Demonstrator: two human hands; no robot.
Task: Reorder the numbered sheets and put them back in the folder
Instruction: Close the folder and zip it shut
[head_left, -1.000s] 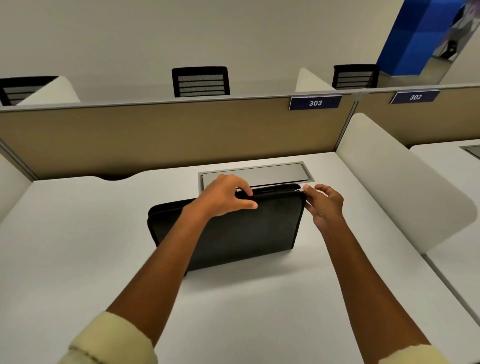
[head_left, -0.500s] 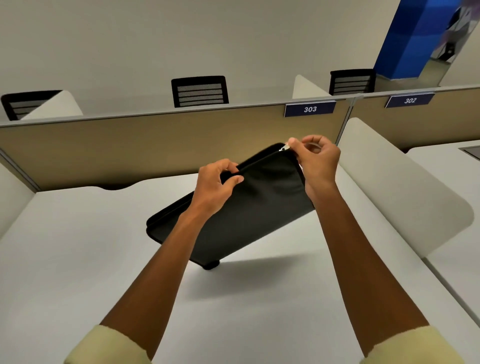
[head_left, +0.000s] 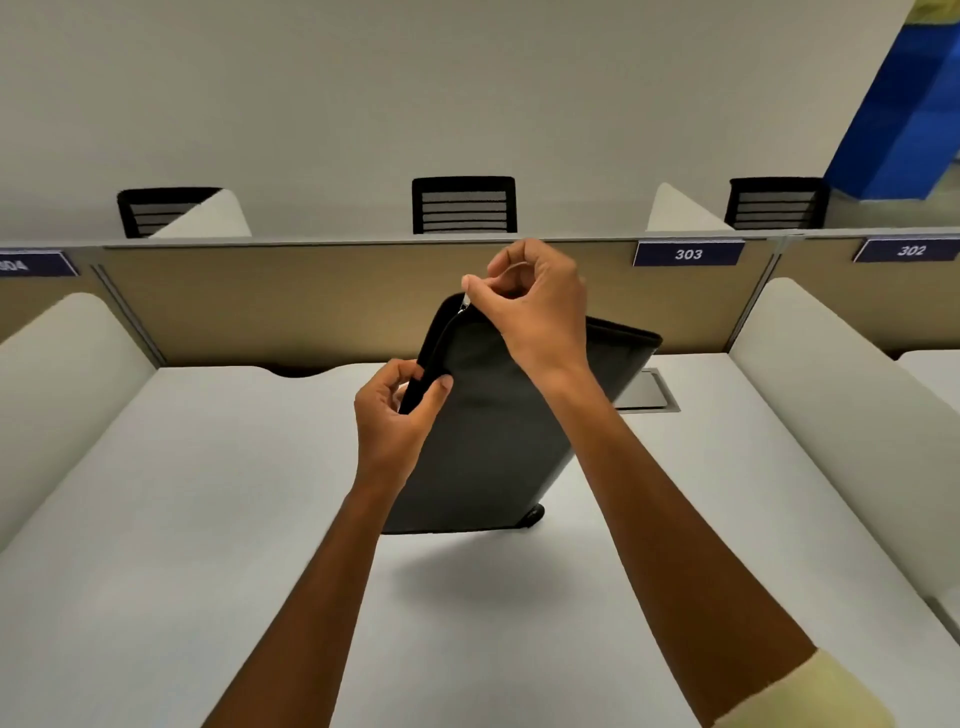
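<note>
A: What is shown in the head view?

B: A black zippered folder is held upright above the white table, lifted clear of it, with a shadow cast on the surface below. The left hand is closed on the folder's left edge, the edge being pinched between thumb and curled fingers. The right hand is raised at the upper corner, where the small metal zipper pull is pinched between thumb and forefinger, the other fingers being curled in.

A: Are the numbered sheets seen anywhere?

B: None are visible. It is presumed that they are inside the folder, but this cannot be confirmed, since the folder appears closed along the edge that faces the camera.

A: How far along is the task judged to be?

B: It is judged to be at the very start. The zipper seems to be at the corner, so little or nothing has been opened. Unzipping, removal of the sheets, reordering, reinsertion and closing are all judged to be left.

A: What else is in this view?

B: A beige partition with a label reading 303 is seen behind the table, and black chair backs are seen beyond it.
</note>
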